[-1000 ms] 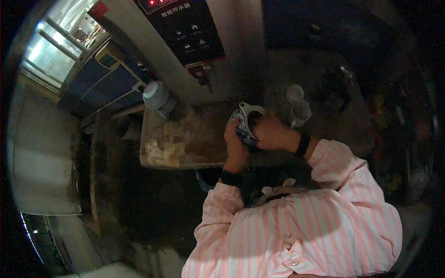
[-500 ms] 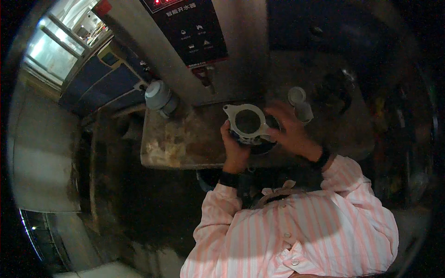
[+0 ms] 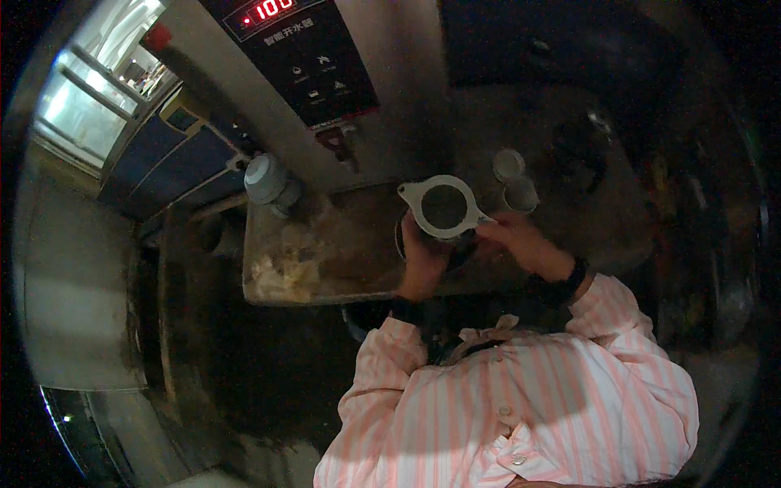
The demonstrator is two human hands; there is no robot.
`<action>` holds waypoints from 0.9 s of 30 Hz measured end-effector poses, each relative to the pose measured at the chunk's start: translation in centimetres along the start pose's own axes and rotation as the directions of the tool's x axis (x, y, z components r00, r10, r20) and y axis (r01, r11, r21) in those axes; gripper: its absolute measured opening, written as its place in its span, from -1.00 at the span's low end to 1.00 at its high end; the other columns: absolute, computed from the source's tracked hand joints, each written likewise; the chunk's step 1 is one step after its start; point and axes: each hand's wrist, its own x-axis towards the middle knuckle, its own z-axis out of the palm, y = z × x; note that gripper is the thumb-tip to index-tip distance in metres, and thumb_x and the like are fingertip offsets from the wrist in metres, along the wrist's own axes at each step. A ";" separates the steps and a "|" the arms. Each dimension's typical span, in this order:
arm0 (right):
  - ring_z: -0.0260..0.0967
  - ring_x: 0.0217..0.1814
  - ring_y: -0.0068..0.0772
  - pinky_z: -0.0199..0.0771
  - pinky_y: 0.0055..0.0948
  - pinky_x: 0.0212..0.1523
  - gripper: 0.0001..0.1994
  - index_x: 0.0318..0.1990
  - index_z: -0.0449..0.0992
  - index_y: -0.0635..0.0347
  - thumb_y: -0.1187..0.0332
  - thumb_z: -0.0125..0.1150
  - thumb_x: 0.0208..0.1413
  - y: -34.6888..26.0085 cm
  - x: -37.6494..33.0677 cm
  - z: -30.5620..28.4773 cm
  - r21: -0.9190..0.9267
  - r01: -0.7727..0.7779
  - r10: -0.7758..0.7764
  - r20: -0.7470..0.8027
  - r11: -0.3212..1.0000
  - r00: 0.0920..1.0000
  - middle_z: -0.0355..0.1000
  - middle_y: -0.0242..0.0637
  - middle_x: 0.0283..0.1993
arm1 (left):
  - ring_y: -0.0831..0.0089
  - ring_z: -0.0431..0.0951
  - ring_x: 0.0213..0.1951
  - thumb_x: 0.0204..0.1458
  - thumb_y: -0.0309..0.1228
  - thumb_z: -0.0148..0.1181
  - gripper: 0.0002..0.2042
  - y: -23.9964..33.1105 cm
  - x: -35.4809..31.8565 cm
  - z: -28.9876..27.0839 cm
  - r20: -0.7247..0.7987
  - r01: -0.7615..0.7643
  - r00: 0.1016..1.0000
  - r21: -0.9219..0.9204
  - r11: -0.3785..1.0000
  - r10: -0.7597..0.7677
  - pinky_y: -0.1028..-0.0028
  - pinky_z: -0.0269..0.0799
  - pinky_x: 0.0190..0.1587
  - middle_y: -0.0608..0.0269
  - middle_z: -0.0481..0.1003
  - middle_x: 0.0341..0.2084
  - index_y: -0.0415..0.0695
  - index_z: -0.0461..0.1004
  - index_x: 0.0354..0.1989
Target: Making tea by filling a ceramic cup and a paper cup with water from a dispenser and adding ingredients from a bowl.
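Note:
A white round strainer (image 3: 443,207) with a dark mesh middle rests on top of a dark pot (image 3: 457,250) on the metal drip tray (image 3: 342,260). My left hand (image 3: 423,256) grips the pot's left side just under the strainer. My right hand (image 3: 521,240) pinches the strainer's small handle at its right edge. Both sleeves are pink-and-white striped, with dark bands at the wrists.
A tall steel water boiler (image 3: 301,73) with a dark control panel and a tap (image 3: 338,146) stands behind the tray. A grey lidded jar (image 3: 268,183) sits at the tray's back left. Two small cups (image 3: 514,179) stand to the right. Pale residue (image 3: 281,272) covers the tray's left part.
The strainer, first bunched in both hands, has been turned flat and set over the pot. My right hand slid out to its handle and my left moved down to the pot's side.

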 end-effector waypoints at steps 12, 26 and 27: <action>0.20 0.02 0.14 0.31 -0.13 -0.07 -0.81 -0.47 0.43 0.23 0.29 0.23 -0.10 1.0 0.9 0.3 -0.821 0.463 -0.640 0.164 0.333 0.750 0.20 0.12 0.03 | 0.25 0.35 0.03 0.16 -0.26 -0.11 -0.68 -2.0 1.5 -2.4 -0.171 0.283 0.919 -0.343 0.896 -0.356 0.23 0.32 0.06 0.20 0.35 -0.01 -0.09 0.27 0.05; 0.20 0.03 0.10 0.35 -0.10 -0.04 -0.85 -0.52 0.41 0.26 0.39 0.21 -0.22 -0.4 0.9 0.6 -0.874 0.486 -0.656 0.373 -0.010 0.657 0.14 0.11 0.13 | 0.24 0.37 0.01 0.03 -0.51 0.01 -0.66 -2.8 1.4 -4.2 0.207 -0.228 0.970 0.585 0.778 0.129 0.32 0.37 -0.02 0.23 0.38 -0.03 -0.11 0.30 0.03; 0.20 0.03 0.10 0.34 -0.09 -0.03 -0.86 -0.52 0.41 0.26 0.40 0.20 -0.24 -0.5 0.9 0.5 -0.873 0.487 -0.656 0.386 -0.032 0.649 0.14 0.11 0.13 | 0.24 0.38 0.01 0.02 -0.51 0.03 -0.66 -2.5 1.4 -4.1 0.235 -0.260 0.963 0.661 0.704 0.135 0.32 0.37 -0.03 0.23 0.39 -0.05 -0.11 0.32 0.02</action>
